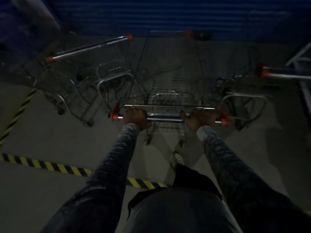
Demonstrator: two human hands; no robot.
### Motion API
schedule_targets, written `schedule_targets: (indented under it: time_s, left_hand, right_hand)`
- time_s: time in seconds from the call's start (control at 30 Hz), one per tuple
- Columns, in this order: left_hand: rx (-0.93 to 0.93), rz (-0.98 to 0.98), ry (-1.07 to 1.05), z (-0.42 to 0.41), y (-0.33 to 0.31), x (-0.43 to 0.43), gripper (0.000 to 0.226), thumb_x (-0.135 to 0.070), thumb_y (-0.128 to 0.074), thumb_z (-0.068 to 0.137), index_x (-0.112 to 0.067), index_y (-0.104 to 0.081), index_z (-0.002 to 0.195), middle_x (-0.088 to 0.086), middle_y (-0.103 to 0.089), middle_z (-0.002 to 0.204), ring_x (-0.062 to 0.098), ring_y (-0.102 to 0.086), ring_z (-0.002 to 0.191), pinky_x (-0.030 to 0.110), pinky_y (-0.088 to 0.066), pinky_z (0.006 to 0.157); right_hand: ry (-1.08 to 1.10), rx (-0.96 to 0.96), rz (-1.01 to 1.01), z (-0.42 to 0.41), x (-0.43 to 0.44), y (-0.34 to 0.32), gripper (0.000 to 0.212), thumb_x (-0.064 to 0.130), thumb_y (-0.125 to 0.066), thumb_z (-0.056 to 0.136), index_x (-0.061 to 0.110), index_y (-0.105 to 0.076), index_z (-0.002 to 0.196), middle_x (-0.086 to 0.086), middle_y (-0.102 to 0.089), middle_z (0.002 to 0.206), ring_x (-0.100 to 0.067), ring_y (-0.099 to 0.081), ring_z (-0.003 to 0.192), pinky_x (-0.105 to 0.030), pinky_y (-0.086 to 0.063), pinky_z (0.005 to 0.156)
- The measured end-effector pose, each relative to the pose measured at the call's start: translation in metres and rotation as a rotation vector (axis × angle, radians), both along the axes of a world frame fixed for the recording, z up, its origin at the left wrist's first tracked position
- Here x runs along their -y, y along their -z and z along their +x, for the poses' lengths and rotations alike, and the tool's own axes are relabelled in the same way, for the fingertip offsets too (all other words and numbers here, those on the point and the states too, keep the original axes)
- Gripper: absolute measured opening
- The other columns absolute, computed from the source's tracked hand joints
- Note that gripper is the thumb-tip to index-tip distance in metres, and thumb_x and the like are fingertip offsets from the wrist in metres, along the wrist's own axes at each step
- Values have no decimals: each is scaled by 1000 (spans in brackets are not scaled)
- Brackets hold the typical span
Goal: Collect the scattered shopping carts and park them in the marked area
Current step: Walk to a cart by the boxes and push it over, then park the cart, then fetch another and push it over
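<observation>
Left fingers [134,113] and right fingers [200,114] curl tight round the chrome handle [165,118] of the silver wire shopping cart [168,84] to steer it. The cart stands inside the yellow-black striped floor tape [50,166], between parked carts [80,91].

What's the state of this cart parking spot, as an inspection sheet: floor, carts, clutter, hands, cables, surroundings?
Surface: grey concrete floor; striped yellow-black tape marks the edges.
Job's things: middle cart stands past the tape, between a left cart and a right cart; all upright.
Clutter: nothing seen.
Grippers: left hand and right hand both grip the middle cart's handle bar.
Cables: nothing seen.
Surroundings: blue ribbed wall ahead; dim light, fine detail blurred.
</observation>
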State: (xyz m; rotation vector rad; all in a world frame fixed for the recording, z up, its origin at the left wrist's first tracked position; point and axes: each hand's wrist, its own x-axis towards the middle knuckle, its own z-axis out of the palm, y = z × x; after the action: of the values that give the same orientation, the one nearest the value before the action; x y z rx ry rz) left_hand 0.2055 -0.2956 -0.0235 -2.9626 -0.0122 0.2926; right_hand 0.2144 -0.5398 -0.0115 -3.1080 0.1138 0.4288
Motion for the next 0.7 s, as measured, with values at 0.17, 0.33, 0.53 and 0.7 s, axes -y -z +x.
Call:
schedule_targets:
  time_s: [0.17, 0.33, 0.53, 0.7]
  left_hand:
    - [-4, 10, -38, 67, -5, 22, 42, -51, -60, 79, -23, -69, 110, 5, -70, 108, 32, -64, 104, 38, -41, 89]
    - [303, -219, -126, 94, 15, 36, 44, -48, -62, 62, -25, -71, 99, 7, -67, 103, 36, -57, 107, 53, -33, 101]
    - [277, -363, -179, 71, 30, 38, 112, -54, -62, 50, -22, -32, 153, 16, -26, 159, 36, -18, 147, 56, -9, 119]
    - [206, -502, -333, 37, 26, 41, 98, -63, -34, 64, -33, -19, 157, 5, -6, 166, 30, -10, 150, 51, -15, 116]
  right_hand:
    - [0, -7, 131, 74, 19, 1, 76, 74, -27, 91, 16, -72, 109, -12, -68, 121, -31, -60, 117, -39, -41, 97]
    - [-85, 49, 103, 128, 30, 0, 67, 65, -25, 97, 21, -72, 113, -8, -69, 121, -29, -60, 116, -42, -39, 99]
    - [-37, 220, 170, 155, 24, 7, 58, 46, -30, 93, 12, -77, 91, -15, -74, 95, -36, -67, 97, -45, -42, 97]
    - [-58, 303, 296, 149, -9, 37, 38, 26, -40, 95, 0, -67, 89, -25, -66, 93, -42, -59, 93, -52, -44, 91]
